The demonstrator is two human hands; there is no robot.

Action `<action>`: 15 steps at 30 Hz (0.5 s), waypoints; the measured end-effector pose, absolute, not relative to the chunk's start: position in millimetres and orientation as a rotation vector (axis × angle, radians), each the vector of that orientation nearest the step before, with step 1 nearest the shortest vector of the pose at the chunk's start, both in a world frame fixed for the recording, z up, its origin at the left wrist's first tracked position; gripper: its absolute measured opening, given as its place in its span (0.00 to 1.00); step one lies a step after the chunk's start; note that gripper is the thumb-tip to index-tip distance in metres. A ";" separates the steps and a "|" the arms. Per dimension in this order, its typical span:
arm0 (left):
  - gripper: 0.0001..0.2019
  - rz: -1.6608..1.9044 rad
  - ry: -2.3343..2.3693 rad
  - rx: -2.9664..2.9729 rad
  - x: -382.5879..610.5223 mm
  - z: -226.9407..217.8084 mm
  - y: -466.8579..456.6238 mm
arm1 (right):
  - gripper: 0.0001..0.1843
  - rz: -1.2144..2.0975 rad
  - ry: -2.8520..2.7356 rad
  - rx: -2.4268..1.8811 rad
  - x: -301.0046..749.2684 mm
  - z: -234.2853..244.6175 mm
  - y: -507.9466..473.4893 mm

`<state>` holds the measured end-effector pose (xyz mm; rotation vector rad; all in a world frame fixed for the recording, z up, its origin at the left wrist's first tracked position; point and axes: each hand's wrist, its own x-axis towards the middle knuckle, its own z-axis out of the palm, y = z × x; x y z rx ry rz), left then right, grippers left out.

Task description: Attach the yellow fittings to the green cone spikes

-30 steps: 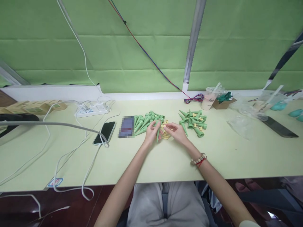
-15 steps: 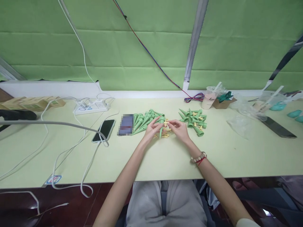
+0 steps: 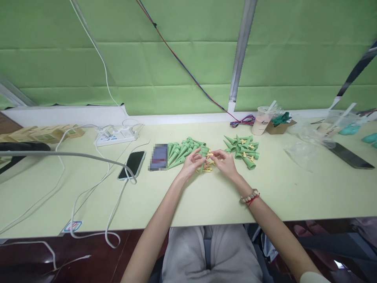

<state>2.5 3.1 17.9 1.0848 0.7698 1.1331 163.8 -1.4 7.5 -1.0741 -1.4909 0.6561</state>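
Note:
Between the thumb and fingers of my left hand point(image 3: 193, 163) is a green plastic cone spike point(image 3: 204, 151), its wide end up and its point down. My right hand point(image 3: 225, 162) pinches a small yellow valve piece point(image 3: 209, 155) against the side of that spike. Whether the piece is seated in it, I cannot tell. Loose yellow pieces point(image 3: 207, 169) lie on the table beneath my hands. A row of green spikes point(image 3: 180, 151) rests to the left, partly behind my left hand. To the right lies a pile of green spikes point(image 3: 244, 149) with yellow pieces among them.
A blurred dark rectangle point(image 3: 159, 157) and a phone point(image 3: 132, 165) lie left of the spikes. White cables run past a power strip point(image 3: 118, 136). At the right are a drink cup point(image 3: 261, 121), a small cardboard box point(image 3: 279, 127), plastic bags point(image 3: 300, 155) and another phone point(image 3: 350, 155).
The spike in my left hand has turned slightly, and the yellow piece in my right hand has shifted with it. The whole view has moved a little.

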 end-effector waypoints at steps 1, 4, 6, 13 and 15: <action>0.32 1.134 0.767 1.117 1.7 17.8 3.3 | 0.16 0.628 -1.513 -1.068 163.9 7.0 -1.8; 0.30 1.130 0.769 1.242 -0.9 19.4 3.6 | 0.14 0.530 -1.602 -1.039 164.4 6.5 -3.6; 0.28 1.134 0.783 1.324 -2.8 20.9 3.6 | 0.13 0.476 -1.662 -1.023 164.9 7.4 -4.8; 0.25 1.105 0.817 1.449 -4.9 16.5 9.0 | 0.24 0.715 -1.672 -1.070 172.1 14.8 -3.5; 0.25 1.077 0.844 1.465 -2.4 13.7 9.7 | 0.22 0.836 -1.629 -1.029 172.8 17.3 -3.5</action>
